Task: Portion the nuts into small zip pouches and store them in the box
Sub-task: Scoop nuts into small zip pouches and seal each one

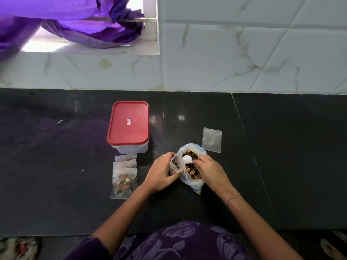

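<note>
A clear plastic bag of mixed nuts [193, 177] lies open on the black counter. My left hand [163, 172] grips a small zip pouch [176, 164] held open against the bag's left side. My right hand [208, 169] pinches the handle of a white spoon [186, 158] whose bowl sits over the nuts. Filled zip pouches [124, 177] lie stacked to the left. One empty zip pouch [211, 139] lies flat to the upper right. The clear box with its red lid [128, 124] on stands behind the filled pouches.
The black counter [56, 156] runs to a white marble-tiled wall [244, 53]. A purple curtain [84, 25] hangs in a window opening at the upper left. The counter's front edge lies just before my body.
</note>
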A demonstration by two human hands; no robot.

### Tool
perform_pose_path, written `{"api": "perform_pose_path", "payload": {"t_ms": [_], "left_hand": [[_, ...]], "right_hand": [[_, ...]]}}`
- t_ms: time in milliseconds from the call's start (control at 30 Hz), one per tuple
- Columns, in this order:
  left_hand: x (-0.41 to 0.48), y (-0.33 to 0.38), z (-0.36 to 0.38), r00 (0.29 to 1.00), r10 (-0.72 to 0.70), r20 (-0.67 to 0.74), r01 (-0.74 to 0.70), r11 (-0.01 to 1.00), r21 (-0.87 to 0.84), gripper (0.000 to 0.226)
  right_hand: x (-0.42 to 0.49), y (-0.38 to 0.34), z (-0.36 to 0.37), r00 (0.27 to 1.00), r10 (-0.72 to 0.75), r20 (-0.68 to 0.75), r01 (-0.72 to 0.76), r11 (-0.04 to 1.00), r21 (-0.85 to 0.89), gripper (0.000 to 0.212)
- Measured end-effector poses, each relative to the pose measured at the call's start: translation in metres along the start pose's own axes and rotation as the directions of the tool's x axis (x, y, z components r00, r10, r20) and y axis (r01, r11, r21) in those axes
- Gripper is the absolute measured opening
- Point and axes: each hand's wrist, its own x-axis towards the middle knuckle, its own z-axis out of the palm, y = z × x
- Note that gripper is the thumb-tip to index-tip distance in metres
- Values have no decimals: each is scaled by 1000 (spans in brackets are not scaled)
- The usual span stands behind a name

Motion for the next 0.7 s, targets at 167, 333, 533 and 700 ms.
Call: {"api": "perform_pose_path", "payload": {"t_ms": [167,333,533,700], "left_hand": [[-2,-7,1,998,-55,-30,55,998,-22,43],[-4,-8,5,999,-45,18,46,999,-10,40],[-5,-7,4,998,-37,46,38,999,-18,42],[-6,-4,6,994,-46,100,52,997,-59,42]], "right_hand": [[-8,10,-9,990,49,-129,-53,998,-32,22],[-3,6,-6,996,72,-55,-78,992,-102,22],[6,-7,-5,974,211,-78,-214,977,-23,24],[12,-8,-11,890,453,48,-453,867,207,23]]}}
